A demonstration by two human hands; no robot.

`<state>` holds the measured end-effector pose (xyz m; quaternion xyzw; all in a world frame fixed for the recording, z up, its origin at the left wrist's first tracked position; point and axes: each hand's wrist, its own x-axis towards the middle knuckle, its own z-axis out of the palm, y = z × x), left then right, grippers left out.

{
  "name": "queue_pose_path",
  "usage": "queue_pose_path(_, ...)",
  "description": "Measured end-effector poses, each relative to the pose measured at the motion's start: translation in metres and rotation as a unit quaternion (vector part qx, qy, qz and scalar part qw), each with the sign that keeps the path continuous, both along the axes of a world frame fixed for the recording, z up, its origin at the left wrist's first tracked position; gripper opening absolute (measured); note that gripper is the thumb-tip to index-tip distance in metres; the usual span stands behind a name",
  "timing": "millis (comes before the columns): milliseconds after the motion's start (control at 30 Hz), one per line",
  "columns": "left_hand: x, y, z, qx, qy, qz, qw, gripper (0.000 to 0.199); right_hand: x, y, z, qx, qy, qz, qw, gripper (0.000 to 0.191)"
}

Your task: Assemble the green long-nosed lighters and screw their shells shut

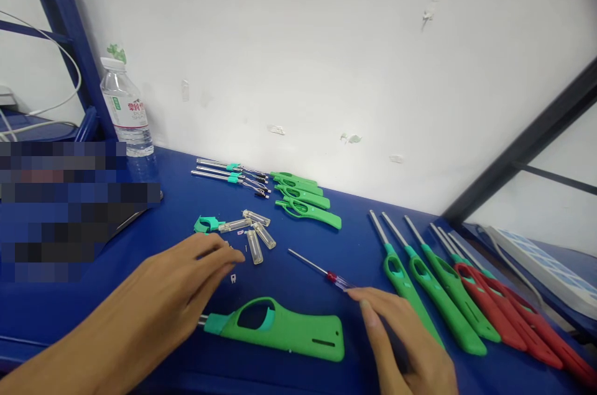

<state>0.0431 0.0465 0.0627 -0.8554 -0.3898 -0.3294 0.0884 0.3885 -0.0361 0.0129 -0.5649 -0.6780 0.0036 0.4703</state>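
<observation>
My left hand (196,270) hovers over the small parts at centre left, its fingers bent and close together; whether a tiny part is between them is hidden. My right hand (401,333) is at lower right, thumb and forefinger apart, the forefinger's tip by the handle end of a screwdriver (329,275) with a red and clear handle. Between the hands lies a green long-nosed lighter (303,329), its metal tube partly behind my left wrist. Beyond my left fingers are several clear fuel tanks (255,247), a teal trigger piece (208,224) and a small white part (234,278).
Metal lighter tubes with wires (219,174) and green handle shells (310,213) lie along the wall. At right are whole green lighters (443,302) and red lighters (494,308). A water bottle (125,112) stands at back left, near a blurred-out area.
</observation>
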Motion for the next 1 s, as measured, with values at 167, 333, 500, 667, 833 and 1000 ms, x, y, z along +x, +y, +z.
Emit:
queue_pose_path(167, -0.026, 0.013, 0.004, -0.054, 0.012, 0.0, 0.998, 0.065, 0.025, 0.012, -0.011, 0.054, -0.184, -0.003, 0.982, 0.036)
queue_pose_path(333, -0.043, 0.024, -0.002, -0.08, 0.02, 0.048, 0.995, 0.047, 0.033, 0.018, -0.017, 0.032, -0.246, 0.016, 0.969, 0.039)
queue_pose_path(500, -0.04, 0.037, -0.015, -0.114, 0.04, 0.056, 0.991, 0.04, 0.029, 0.018, -0.015, 0.018, -0.214, 0.022, 0.976, 0.03)
queue_pose_path(667, -0.03, 0.045, -0.025, -0.111, 0.061, 0.064, 0.99, 0.042, 0.027, 0.019, -0.013, 0.019, -0.21, 0.023, 0.977, 0.027)
queue_pose_path(833, -0.025, 0.055, -0.031, -0.111, 0.081, 0.052, 0.989, 0.038, 0.026, 0.019, -0.013, 0.024, -0.208, 0.026, 0.978, 0.026)
queue_pose_path(1000, -0.024, 0.065, -0.04, -0.12, 0.096, 0.052, 0.987, 0.036, 0.027, 0.018, -0.013, 0.021, -0.206, 0.023, 0.978, 0.027)
